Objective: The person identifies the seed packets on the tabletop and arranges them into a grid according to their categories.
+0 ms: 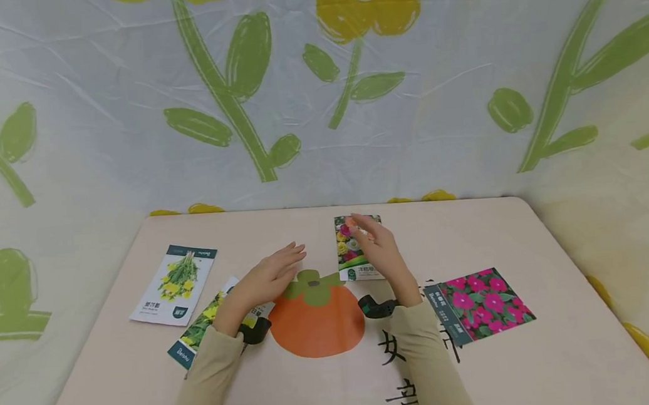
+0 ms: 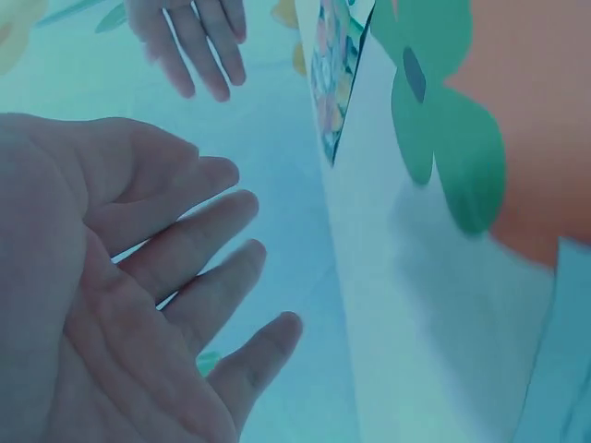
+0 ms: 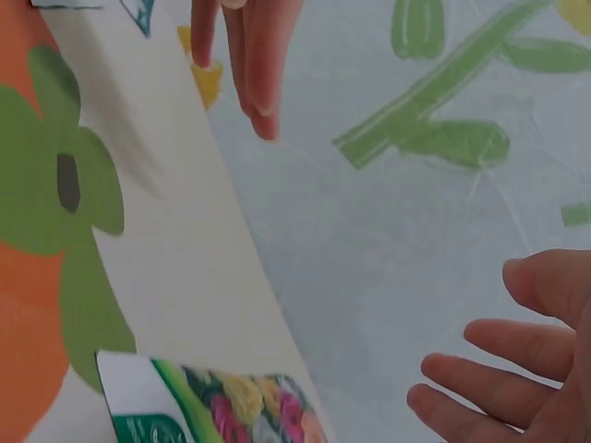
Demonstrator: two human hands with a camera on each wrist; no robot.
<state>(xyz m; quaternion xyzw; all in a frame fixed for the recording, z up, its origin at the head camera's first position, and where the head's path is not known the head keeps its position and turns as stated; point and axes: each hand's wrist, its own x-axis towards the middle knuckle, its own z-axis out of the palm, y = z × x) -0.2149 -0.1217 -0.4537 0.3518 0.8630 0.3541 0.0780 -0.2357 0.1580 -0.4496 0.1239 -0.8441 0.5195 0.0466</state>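
The multicoloured-flower packet (image 1: 352, 252) and slanted green-yellow packet (image 1: 202, 327) lie face up.

A creased, whitish backdrop (image 1: 445, 144) printed with yellow flowers (image 1: 336, 13) and green stems (image 1: 223, 90) rises behind and beside the pale pink, round-cornered desk (image 1: 446, 238), which bears a round orange fruit print (image 1: 316, 328) and black written characters (image 1: 392, 350).

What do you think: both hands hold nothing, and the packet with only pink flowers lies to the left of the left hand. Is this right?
The side is wrong: the packet with only pink flowers lies right of the right hand, as the head view shows. The left hand and right hand do hold nothing.
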